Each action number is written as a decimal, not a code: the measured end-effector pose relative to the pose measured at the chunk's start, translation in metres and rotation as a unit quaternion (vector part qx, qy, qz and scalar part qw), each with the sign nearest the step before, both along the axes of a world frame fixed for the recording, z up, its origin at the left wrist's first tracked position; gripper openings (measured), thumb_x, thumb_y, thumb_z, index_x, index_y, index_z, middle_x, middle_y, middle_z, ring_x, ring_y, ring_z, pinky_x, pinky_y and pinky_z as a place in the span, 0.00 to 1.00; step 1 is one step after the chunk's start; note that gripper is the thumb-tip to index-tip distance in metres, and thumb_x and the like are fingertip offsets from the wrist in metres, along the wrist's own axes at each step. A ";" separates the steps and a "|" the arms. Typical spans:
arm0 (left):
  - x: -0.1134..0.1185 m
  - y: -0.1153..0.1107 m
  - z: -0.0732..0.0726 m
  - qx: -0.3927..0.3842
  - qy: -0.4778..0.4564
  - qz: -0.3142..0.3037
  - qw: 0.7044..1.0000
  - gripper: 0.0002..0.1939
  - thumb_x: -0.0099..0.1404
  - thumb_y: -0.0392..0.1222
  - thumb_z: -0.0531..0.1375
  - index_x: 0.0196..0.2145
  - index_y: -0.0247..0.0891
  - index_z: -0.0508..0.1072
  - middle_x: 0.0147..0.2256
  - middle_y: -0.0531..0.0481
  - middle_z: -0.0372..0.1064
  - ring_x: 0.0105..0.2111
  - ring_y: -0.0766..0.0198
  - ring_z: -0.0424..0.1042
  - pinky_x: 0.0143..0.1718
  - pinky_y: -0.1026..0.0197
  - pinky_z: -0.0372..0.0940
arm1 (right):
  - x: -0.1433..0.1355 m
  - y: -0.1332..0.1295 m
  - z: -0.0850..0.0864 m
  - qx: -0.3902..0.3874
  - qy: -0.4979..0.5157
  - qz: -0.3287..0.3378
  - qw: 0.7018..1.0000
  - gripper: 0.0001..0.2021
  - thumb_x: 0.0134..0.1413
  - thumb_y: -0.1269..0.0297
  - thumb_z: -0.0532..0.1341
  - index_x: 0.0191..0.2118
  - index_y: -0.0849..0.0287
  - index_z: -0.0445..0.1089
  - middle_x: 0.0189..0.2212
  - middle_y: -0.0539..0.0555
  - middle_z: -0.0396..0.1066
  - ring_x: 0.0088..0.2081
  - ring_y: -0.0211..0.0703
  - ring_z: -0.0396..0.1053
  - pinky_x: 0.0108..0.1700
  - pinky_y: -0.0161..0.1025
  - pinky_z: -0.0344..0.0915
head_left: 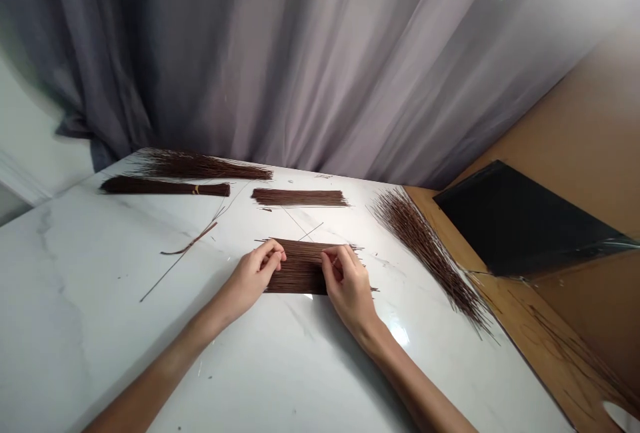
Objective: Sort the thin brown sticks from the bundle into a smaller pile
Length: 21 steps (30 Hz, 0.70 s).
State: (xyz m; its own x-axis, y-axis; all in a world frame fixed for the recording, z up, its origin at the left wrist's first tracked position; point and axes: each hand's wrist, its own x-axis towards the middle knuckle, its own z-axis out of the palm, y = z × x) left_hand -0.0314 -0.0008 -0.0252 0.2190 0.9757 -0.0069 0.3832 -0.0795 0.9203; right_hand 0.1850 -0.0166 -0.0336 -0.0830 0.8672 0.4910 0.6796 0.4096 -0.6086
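Observation:
A flat layer of thin dark brown sticks lies side by side across the white table in front of me. My left hand is over its left end, thumb and fingertips pinched together. Over the right end is my right hand, its fingers curled and pinched too. Whatever is between the fingertips of either hand is too fine to make out. Just behind the layer, two loose sticks cross each other. Farther back lies a narrower row of trimmed sticks.
At the back left are a tied bundle and a loose, splayed bundle. A brown strip lies near a single stick. Another loose bundle slants along the right edge, beside a black panel. A grey curtain hangs behind.

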 end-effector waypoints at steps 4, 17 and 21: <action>0.004 -0.003 0.003 -0.016 -0.006 -0.002 1.000 0.15 0.75 0.54 0.52 0.38 0.44 0.70 0.27 0.57 0.62 0.27 0.63 0.60 0.28 0.62 0.50 | 0.001 -0.002 0.001 -0.025 0.007 0.028 0.999 0.07 0.70 0.67 0.53 0.37 0.56 0.64 0.35 0.52 0.66 0.32 0.40 0.65 0.34 0.37 0.61; 0.011 -0.007 0.005 -0.028 -0.058 -0.026 0.998 0.11 0.74 0.50 0.55 0.38 0.43 0.70 0.24 0.58 0.53 0.26 0.66 0.54 0.28 0.63 0.51 | -0.001 -0.007 0.000 -0.053 0.012 0.065 0.996 0.08 0.70 0.68 0.54 0.35 0.56 0.63 0.33 0.51 0.63 0.30 0.38 0.62 0.31 0.37 0.58; 0.014 -0.010 0.005 -0.047 -0.075 -0.046 0.995 0.13 0.74 0.53 0.54 0.45 0.44 0.72 0.22 0.60 0.51 0.24 0.66 0.53 0.26 0.63 0.50 | -0.005 -0.008 0.001 -0.057 0.029 0.070 0.995 0.08 0.70 0.69 0.54 0.35 0.56 0.62 0.33 0.50 0.63 0.29 0.38 0.61 0.31 0.37 0.58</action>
